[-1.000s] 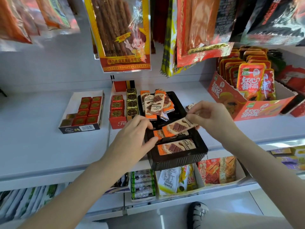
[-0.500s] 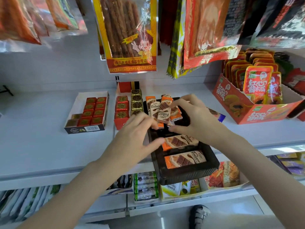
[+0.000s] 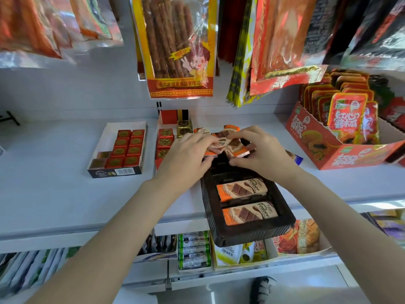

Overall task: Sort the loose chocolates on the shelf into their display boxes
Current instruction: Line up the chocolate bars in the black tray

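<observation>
A black display tray (image 3: 252,232) juts over the front edge of the white shelf (image 3: 54,194). Two orange-and-cream chocolate bars (image 3: 242,189) lie flat in its near half. A loose heap of the same chocolate bars (image 3: 228,141) fills its far end. My left hand (image 3: 186,156) and my right hand (image 3: 262,151) both grip bars in that heap, fingers curled round the wrappers. A red box of red and gold foil squares (image 3: 165,137) stands just left of the tray, partly hidden by my left hand.
A white-and-black box of red foil squares (image 3: 122,150) sits further left on the shelf. An orange carton of snack packs (image 3: 341,137) stands at the right. Hanging snack bags (image 3: 175,47) crowd the space above. A lower shelf holds more packets (image 3: 194,249).
My right hand has laid a bar flat in the tray's near half, then moved back to the far heap. My left hand moved from the tray's middle to the heap too.
</observation>
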{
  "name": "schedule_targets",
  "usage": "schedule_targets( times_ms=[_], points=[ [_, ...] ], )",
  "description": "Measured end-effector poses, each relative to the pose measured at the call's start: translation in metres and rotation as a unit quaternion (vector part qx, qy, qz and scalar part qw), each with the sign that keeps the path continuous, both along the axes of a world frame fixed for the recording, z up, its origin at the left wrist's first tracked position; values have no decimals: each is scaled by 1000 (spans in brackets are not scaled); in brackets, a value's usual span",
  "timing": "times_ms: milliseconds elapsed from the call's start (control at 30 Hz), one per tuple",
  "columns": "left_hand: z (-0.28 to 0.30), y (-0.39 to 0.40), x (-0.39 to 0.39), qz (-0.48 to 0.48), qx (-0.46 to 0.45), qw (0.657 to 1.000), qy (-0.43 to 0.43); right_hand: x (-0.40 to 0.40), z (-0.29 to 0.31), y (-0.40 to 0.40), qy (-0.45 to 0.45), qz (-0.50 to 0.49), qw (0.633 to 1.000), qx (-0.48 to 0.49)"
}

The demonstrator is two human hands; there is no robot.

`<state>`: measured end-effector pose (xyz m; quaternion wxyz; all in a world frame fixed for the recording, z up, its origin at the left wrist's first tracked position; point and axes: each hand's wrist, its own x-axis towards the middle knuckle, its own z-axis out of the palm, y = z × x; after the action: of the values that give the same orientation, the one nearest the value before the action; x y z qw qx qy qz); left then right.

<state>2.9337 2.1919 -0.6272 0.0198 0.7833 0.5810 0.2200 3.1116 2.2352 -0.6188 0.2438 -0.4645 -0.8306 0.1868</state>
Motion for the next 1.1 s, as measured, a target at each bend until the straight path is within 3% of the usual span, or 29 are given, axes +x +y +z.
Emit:
schedule_targets(
  times_ms=[233, 333, 433, 600, 700, 833, 933, 1100],
  points=[
    [0, 3, 7, 38, -12, 999, 14, 9, 16, -2, 220, -77, 967, -107],
    [-1, 4, 11, 44, 3, 999, 26, 19, 23, -3, 333, -110, 930, -107],
    [-2, 4, 16, 10, 14, 999, 39, 29, 34, -7, 376, -112, 914, -104],
    [-10, 5, 28, -12, 78, 996, 48, 26, 40, -23, 284, -105, 953, 22],
    [-9, 7, 30, 12, 104, 994, -39, 13, 30, -29, 169, -88, 975, 111],
    [3, 7, 19, 64, 99, 980, -162, 3, 15, -33, 35, -36, 973, 225],
    [7, 3, 8, 74, 74, 971, -214, -6, 5, -36, -4, 19, 979, 202],
    [7, -3, -6, 91, 62, 974, -197, -20, -8, -35, -67, 73, 993, 70]
  ],
)
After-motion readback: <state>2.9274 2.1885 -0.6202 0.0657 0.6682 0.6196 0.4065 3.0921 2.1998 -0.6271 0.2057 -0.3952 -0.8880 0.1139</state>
